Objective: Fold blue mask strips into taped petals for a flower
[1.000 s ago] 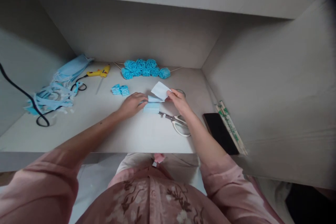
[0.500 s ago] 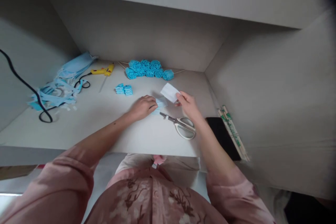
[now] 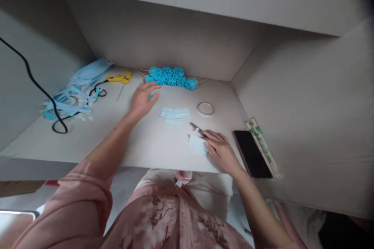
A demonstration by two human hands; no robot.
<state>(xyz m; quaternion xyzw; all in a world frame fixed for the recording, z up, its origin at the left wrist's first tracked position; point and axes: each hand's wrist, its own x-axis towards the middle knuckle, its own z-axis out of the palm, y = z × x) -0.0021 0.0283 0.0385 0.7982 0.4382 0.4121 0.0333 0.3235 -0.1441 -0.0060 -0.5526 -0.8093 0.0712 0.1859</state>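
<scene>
My left hand [image 3: 142,100] reaches to the far left and lies over the small folded blue pieces [image 3: 150,96]; only a sliver of blue shows under its fingers, and its grip is hidden. My right hand [image 3: 220,148] is near the table's front edge, fingertips on the right edge of a white rectangular piece [image 3: 196,144]. That piece lies on top of the scissors [image 3: 194,126], whose blade tip pokes out behind it. A small stack of pale blue cut strips [image 3: 174,115] lies loose between my hands, touched by neither.
A row of blue fabric roses [image 3: 171,77] sits along the back wall beside a yellow glue gun [image 3: 120,78]. Blue masks and straps [image 3: 76,92] and a black cable [image 3: 37,89] are at left. A tape ring [image 3: 205,108], black phone [image 3: 251,152] and wrapped chopsticks [image 3: 263,148] are at right.
My left hand left the blue strips and moved back-left onto the small folded pieces. My right hand brought the white piece down toward the front edge, over the scissors.
</scene>
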